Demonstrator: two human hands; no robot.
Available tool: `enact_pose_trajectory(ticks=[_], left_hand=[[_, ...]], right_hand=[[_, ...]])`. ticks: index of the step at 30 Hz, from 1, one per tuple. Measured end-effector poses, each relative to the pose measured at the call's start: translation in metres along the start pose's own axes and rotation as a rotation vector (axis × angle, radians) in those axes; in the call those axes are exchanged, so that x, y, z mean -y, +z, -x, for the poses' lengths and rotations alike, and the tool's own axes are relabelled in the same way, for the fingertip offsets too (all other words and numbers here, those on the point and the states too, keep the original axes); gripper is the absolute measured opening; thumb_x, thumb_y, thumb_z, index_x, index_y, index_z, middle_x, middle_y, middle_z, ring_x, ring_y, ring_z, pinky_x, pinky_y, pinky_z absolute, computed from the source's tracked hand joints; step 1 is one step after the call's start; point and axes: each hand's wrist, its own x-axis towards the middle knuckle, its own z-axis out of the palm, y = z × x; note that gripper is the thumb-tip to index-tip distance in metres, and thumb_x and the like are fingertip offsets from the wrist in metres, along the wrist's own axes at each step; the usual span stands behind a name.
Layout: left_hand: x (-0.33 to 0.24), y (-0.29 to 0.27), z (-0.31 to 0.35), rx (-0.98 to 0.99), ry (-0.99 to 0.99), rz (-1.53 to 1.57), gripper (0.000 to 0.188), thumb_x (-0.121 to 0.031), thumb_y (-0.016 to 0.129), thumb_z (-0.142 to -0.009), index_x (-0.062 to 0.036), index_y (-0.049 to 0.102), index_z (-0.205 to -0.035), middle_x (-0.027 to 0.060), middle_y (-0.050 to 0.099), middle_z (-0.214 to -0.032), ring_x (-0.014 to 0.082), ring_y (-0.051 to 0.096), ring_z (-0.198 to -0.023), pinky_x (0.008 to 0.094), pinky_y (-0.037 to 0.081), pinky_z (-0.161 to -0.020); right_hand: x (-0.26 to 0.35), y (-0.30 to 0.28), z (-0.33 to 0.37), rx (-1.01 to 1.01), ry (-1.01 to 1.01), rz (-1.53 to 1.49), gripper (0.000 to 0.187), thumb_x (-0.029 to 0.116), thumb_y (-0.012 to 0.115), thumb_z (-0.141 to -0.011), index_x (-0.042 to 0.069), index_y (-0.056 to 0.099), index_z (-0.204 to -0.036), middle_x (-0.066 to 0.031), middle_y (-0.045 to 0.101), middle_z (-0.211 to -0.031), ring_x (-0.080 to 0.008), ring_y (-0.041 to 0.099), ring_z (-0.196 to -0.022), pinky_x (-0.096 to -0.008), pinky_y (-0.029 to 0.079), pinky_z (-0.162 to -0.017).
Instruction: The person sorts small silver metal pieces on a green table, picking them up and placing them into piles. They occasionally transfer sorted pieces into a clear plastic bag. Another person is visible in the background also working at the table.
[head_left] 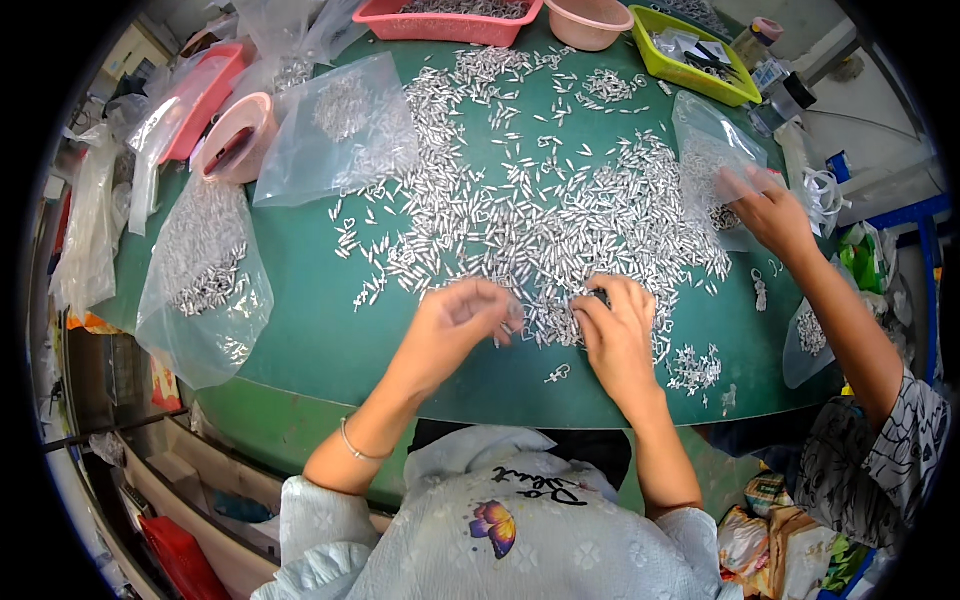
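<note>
A broad heap of small silver metal pieces (510, 225), many of them slim and pointed, spreads over the green table (310, 340). My left hand (455, 325) hovers at the heap's near edge, its fingertips smeared by motion. Beside it my right hand (620, 325) is closed, thumb and fingers pinched together over the pieces. What lies between those fingers is too small to name. A single small clasp-like piece (557, 373) rests on the table between my wrists. A small pile of silver parts (694, 370) lies right of my right wrist.
A co-worker's hand (768, 212) touches a clear bag (705, 150) at the right. Clear bags of parts (205, 270) stand at the left. Along the far side sit a pink tray (450, 27), a pale pink bowl (590, 25) and a yellow-green basket (690, 75).
</note>
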Motion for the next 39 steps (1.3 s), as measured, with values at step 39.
enact_pose_trajectory(ticks=[39], left_hand=[[0.043, 0.045, 0.039, -0.292, 0.271, -0.866, 0.031, -0.003, 0.065, -0.087, -0.0016, 0.059, -0.118, 0.0111, 0.055, -0.092, 0.0238, 0.056, -0.078, 0.0343, 0.046, -0.069]], right_hand=[[0.017, 0.011, 0.016, -0.096, 0.041, -0.014, 0.018, 0.007, 0.073, -0.078, 0.006, 0.065, -0.094, -0.0045, 0.060, -0.098, -0.0247, 0.054, -0.097, -0.0404, 0.033, -0.087]])
